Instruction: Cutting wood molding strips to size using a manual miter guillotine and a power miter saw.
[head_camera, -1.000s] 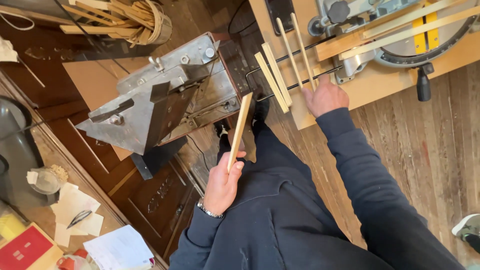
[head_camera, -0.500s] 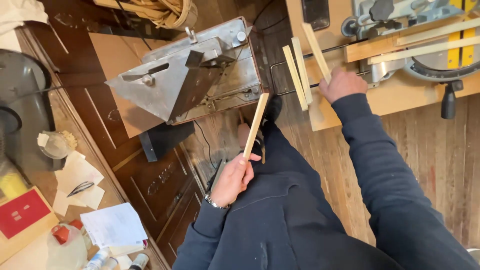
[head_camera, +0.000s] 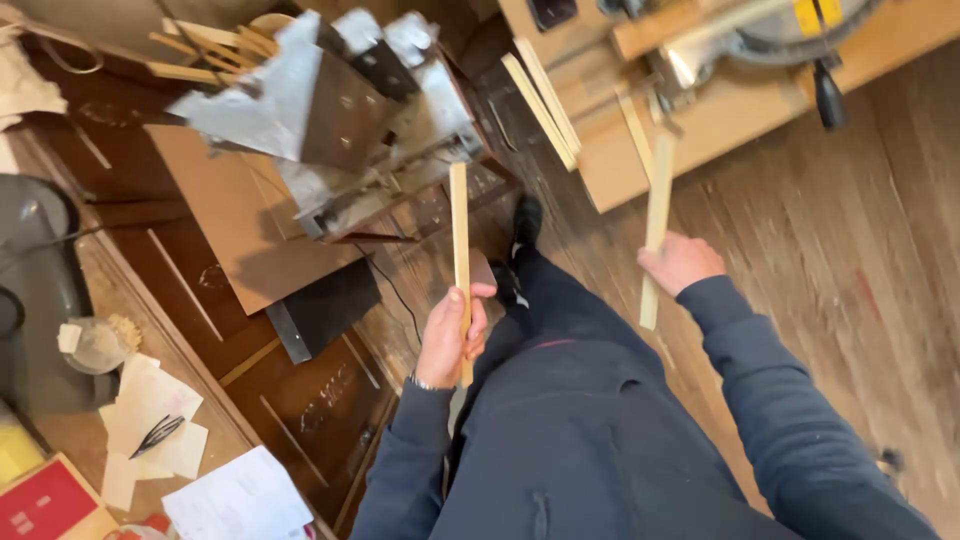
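Note:
My left hand (head_camera: 452, 335) grips a thin pale wooden slat (head_camera: 460, 235) near its lower end, held almost upright in front of my legs. My right hand (head_camera: 680, 264) grips a second, similar wooden slat (head_camera: 657, 200), which points up towards the workbench. Both sleeves are dark blue. More loose slats (head_camera: 542, 95) lie on the light wooden bench (head_camera: 640, 165) at the top, beside a mitre saw (head_camera: 760, 35). A grey metal machine (head_camera: 330, 110) stands to the upper left of my left hand.
A dark wooden cabinet (head_camera: 300, 400) runs along the left, with papers (head_camera: 150, 420), a red box (head_camera: 45, 500) and a grey appliance (head_camera: 40, 290) on its top. A brown board (head_camera: 240, 230) leans under the machine. The plank floor (head_camera: 850, 250) stretches to the right.
My right hand has lifted a slat off the bench and drawn back towards me. The left hand still holds its slat, now more upright. The view has shifted.

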